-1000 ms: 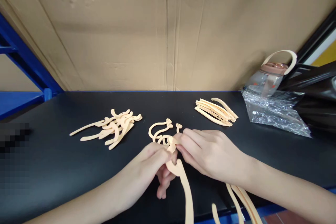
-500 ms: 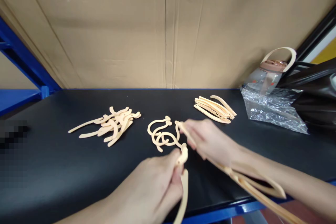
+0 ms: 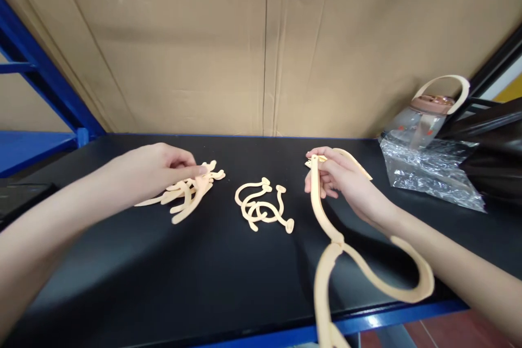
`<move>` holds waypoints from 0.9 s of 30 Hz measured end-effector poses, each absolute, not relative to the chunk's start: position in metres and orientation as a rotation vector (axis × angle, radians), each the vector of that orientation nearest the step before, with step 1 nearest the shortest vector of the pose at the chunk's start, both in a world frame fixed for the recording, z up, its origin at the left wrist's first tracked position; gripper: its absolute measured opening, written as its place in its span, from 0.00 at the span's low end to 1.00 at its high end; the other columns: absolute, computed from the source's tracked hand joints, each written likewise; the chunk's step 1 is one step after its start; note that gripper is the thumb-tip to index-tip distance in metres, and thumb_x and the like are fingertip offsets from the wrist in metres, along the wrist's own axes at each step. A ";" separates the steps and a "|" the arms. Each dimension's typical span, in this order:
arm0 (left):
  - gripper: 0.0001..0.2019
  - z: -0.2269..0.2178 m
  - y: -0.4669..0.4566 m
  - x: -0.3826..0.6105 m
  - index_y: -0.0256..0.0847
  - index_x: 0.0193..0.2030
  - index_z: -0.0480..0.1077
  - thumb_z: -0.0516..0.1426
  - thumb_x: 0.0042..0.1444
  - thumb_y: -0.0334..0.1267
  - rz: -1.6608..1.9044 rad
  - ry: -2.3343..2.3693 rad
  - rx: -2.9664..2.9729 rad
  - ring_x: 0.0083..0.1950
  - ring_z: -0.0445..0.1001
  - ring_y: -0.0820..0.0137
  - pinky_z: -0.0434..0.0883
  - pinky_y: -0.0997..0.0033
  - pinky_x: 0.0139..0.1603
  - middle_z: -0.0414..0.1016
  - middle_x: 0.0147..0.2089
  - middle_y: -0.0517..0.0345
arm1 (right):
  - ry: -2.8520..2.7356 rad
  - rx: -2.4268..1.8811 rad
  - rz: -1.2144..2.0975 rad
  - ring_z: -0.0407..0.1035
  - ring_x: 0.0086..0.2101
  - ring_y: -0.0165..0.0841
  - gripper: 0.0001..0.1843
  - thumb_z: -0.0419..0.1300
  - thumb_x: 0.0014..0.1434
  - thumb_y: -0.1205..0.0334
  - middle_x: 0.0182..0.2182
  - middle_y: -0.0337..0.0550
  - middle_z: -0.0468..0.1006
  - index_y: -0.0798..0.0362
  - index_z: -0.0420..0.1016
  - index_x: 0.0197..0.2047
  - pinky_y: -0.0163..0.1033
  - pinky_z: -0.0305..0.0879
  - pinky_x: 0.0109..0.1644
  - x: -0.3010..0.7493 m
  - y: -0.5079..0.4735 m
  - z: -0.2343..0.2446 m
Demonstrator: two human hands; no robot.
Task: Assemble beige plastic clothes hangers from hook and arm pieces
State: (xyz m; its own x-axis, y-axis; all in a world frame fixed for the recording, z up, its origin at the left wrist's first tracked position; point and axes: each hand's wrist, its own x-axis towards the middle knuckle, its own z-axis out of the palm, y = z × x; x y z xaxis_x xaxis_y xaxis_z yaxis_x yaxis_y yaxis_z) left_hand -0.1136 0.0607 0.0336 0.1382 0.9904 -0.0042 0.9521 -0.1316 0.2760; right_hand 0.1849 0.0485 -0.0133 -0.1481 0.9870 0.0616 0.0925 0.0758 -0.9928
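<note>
- Right hand [image 3: 346,185] is closed around the top of a long beige strap [image 3: 334,240], whose loops hang past the black table [image 3: 163,272] edge.
- Left hand [image 3: 157,168] has its fingertips on the left pile [image 3: 191,196] — I cannot tell whether it is pinching.
- Curled pieces [image 3: 263,209] lie between the hands.

The left hand [image 3: 161,167] has its fingertips on a loose pile of flat beige plastic hook pieces [image 3: 191,191] on the black tabletop [image 3: 122,261]. To the right, past a few curled beige loops [image 3: 263,209], the right hand [image 3: 345,185] grips a long beige plastic strap [image 3: 326,239], which trails over the near edge. At far right, a clear bottle [image 3: 424,119] stands on a crinkled clear plastic bag [image 3: 432,176].
</note>
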 end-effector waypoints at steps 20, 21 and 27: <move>0.18 0.001 0.021 -0.055 0.40 0.39 0.68 0.62 0.52 0.52 0.597 1.113 1.275 0.20 0.41 0.83 0.43 0.84 0.16 0.46 0.20 0.73 | -1.993 -1.167 -0.370 0.69 0.48 0.44 0.08 0.56 0.59 0.62 0.47 0.48 0.77 0.52 0.70 0.43 0.59 0.57 0.58 0.175 0.027 -0.011; 0.18 0.002 0.020 -0.055 0.40 0.39 0.68 0.62 0.52 0.52 0.601 1.134 1.277 0.20 0.41 0.82 0.42 0.83 0.16 0.45 0.20 0.73 | -2.037 -1.132 -0.578 0.68 0.50 0.45 0.10 0.56 0.60 0.62 0.50 0.48 0.75 0.51 0.72 0.45 0.61 0.51 0.61 0.171 0.023 -0.012; 0.17 0.006 0.013 -0.045 0.39 0.30 0.65 0.63 0.49 0.50 0.480 1.116 1.249 0.19 0.39 0.83 0.40 0.81 0.17 0.46 0.19 0.73 | -2.397 -0.795 -0.766 0.69 0.36 0.33 0.11 0.51 0.65 0.69 0.38 0.45 0.78 0.55 0.73 0.44 0.42 0.65 0.47 0.156 0.009 -0.021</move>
State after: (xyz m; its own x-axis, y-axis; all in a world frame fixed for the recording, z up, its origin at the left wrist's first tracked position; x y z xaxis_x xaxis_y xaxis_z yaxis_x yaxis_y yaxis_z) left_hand -0.0454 0.0128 0.0064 0.4306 0.8091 -0.3999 0.2659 0.3096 0.9129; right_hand 0.1558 0.0094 -0.0206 -0.7063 0.3737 0.6012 0.6530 0.6717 0.3497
